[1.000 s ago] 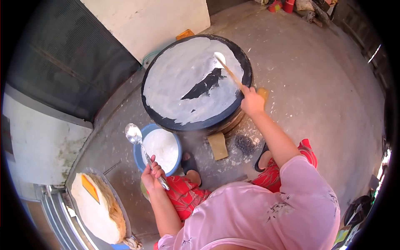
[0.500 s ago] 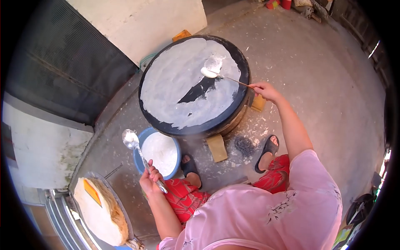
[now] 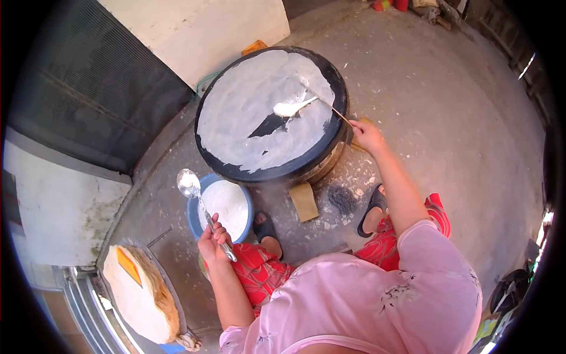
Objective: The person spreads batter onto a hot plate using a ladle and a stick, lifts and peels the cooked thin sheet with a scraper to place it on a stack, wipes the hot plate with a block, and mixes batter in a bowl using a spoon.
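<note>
The right hand (image 3: 368, 135), just past the round black griddle's (image 3: 318, 154) three o'clock, is clamped on a thin wooden stick (image 3: 339, 113) reaching inward, near a thick white dollop (image 3: 288, 109) above a bare streak (image 3: 270, 125) in the spread batter (image 3: 236, 100). The left hand (image 3: 214, 239) is closed round a metal spoon (image 3: 204, 208), its bowl at ten o'clock of a blue basin (image 3: 192, 219), itself at the griddle's seven.

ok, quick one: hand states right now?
Left hand: closed, holding a metal spoon by its handle.
Right hand: closed, holding a thin stick that reaches over the griddle.
</note>
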{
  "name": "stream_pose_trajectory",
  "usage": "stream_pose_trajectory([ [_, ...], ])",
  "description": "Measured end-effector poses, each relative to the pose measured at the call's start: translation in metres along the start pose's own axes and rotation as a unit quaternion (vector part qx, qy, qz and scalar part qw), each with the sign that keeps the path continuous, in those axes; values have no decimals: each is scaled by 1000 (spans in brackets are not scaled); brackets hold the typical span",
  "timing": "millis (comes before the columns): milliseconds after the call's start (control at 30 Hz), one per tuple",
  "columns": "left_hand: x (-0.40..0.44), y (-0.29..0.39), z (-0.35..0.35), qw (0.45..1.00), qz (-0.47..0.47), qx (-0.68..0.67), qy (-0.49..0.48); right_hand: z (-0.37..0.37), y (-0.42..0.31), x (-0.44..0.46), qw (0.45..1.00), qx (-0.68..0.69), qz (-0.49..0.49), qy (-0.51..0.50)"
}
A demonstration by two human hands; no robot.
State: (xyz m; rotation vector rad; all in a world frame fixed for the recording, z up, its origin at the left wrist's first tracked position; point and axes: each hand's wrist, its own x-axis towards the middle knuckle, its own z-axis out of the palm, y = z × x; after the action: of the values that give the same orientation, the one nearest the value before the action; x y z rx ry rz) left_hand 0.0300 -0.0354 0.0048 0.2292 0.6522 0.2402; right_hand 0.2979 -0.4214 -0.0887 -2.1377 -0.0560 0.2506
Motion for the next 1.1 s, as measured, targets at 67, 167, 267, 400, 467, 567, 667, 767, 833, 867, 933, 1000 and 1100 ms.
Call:
stream_pose_trajectory([
  [67,1,0,1,1000,-4,5,-3,34,-6,-4,999,7,-15,50],
  [167,2,1,-1,1000,-18,16,-11,58,-33,-21,990,-94,-94,41],
  [267,2,4,-1,999,-43,3,-17,37,-37,-34,998,-9,-48,-50],
  [400,0,4,-7,998,-41,34,-28,37,-16,-53,989,90,103,54],
  [467,1,4,-7,997,-39,57,-38,69,-14,-59,993,87,43,70],
  [567,0,3,-3,995,-50,70,-41,108,-33,-62,995,-6,-49,84],
  [667,-5,2,0,994,-50,89,-39,82,-53,-70,999,11,-35,25],
  [767,-9,2,-3,992,-45,109,-40,57,-36,-78,991,43,76,103],
  [833,-10,1,-4,987,-30,150,-56,84,-14,-84,991,37,49,116],
  [867,-9,0,-3,987,-30,149,-56,107,-13,-88,993,22,8,119],
  [933,-10,-5,3,981,-27,182,-52,133,-32,-94,994,3,-47,98],
  [1000,-13,-9,8,978,-34,197,-63,139,-52,-89,996,15,-63,57],
  [1100,-22,-15,18,969,-31,234,-67,102,-80,-96,995,80,47,24],
])
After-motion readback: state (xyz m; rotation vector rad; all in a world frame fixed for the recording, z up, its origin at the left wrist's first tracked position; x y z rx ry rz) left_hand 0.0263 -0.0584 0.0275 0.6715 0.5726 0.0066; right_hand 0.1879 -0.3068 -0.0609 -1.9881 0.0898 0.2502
